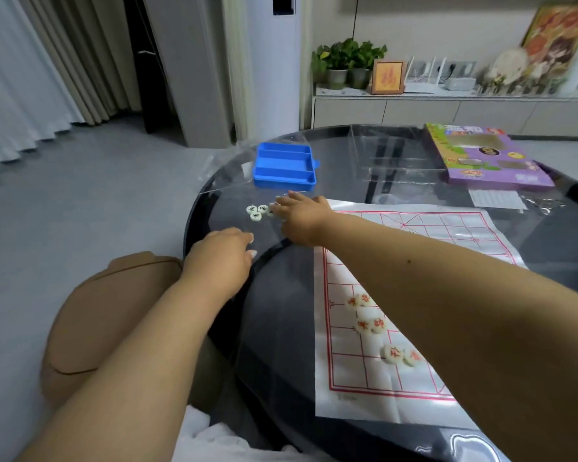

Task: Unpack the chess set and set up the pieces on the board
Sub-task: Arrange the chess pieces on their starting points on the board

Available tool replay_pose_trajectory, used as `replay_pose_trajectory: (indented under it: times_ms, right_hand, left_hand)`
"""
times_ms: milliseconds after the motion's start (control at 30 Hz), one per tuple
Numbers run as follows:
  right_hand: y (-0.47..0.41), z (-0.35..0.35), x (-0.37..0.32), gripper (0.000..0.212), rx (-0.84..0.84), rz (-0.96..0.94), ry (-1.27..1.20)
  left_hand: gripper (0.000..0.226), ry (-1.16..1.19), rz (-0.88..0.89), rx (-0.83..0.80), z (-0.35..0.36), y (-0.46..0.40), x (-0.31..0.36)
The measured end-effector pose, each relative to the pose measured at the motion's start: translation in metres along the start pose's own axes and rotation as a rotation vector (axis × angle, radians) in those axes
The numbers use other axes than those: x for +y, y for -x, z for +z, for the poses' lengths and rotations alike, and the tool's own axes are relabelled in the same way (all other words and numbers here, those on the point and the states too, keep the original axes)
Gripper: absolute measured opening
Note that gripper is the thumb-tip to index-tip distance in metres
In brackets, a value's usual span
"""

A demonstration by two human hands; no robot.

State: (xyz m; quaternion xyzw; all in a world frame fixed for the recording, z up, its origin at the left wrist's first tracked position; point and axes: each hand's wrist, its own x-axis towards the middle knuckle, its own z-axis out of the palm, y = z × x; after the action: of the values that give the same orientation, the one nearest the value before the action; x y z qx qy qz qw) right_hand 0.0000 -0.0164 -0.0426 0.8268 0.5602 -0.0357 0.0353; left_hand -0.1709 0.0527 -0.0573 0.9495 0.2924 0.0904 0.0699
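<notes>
Near the frame's centre, the right hand [301, 211] reaches across to a small cluster of black pieces [257, 211] lying on the dark table [281, 295], just below the blue tray [284, 166]. Its fingers stretch out toward the pieces and touch the nearest; whether they pinch one I cannot tell. The left hand [224, 251] hovers at the table's left edge, fingers loosely curled, holding nothing. The board [414, 228] lies flat at right of centre, with a loose heap of red pieces [374, 325] on its lower part, not yet on their points.

The black pieces sit close to the table's rim, so a sweeping grab could likely knock one to the floor. The outstretched right forearm passes low over the board and may drag the thin sheet or scatter the red pieces.
</notes>
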Motion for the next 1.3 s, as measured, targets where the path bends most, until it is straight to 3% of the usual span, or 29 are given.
replay_pose_trajectory:
  times_ms: [300, 467, 600, 733, 867, 1300]
  right_hand:
    - [0.027, 0.010, -0.006, 0.049, 0.113, -0.061, 0.008]
    - [0.034, 0.004, -0.008, 0.037, 0.178, -0.010, -0.246]
    - [0.024, -0.006, -0.006, 0.050, 0.122, 0.059, -0.323]
    - [0.016, -0.005, -0.006, 0.042, 0.080, 0.081, -0.345]
    - [0.016, 0.001, -0.009, 0.032, 0.151, 0.080, -0.425]
    - [0.020, -0.001, -0.022, 0.027, 0.130, 0.020, -0.439]
  left_hand:
    - [0.041, 0.085, -0.061, 0.114, 0.001, -0.007, -0.007]
    - [0.027, 0.215, -0.043, 0.134, 0.005, -0.012, -0.010]
    - [0.015, 0.213, -0.035, 0.112, 0.006, -0.014, -0.010]
    - [0.018, 0.169, -0.048, 0.095, 0.006, -0.014, -0.007]
    - [0.021, 0.162, -0.052, 0.094, 0.006, -0.013, -0.005]
    - [0.023, 0.136, -0.019, 0.096, 0.008, -0.014, 0.001]
